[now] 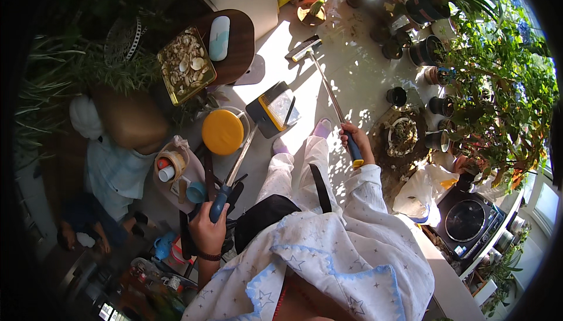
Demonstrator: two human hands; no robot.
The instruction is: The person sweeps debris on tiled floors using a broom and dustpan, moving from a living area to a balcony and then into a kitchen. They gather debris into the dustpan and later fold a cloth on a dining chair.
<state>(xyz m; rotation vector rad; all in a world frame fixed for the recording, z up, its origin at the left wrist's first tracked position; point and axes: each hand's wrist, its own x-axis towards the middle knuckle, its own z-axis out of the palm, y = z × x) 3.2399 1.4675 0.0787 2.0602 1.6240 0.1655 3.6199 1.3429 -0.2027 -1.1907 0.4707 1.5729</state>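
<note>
My left hand (209,228) grips the dark blue handle of a long-handled dustpan (266,117), whose pan with yellow comb teeth is near the floor ahead of my feet. In my right hand (358,142) is the blue and yellow grip of a broom (327,81). The broom's head (304,49) lies farther out, partly in a bright sunlit patch, beyond and to the right of the pan. Some pale matter shows in the pan, too unclear to name. The two heads are apart.
Left of the dustpan is a stool with a round yellow seat (222,132). Beyond it, a brown table (237,43) bears a tray of dried pieces (187,65). Potted plants (429,50) line the right, near a white plastic bag (422,193). Another person (83,219) is at lower left.
</note>
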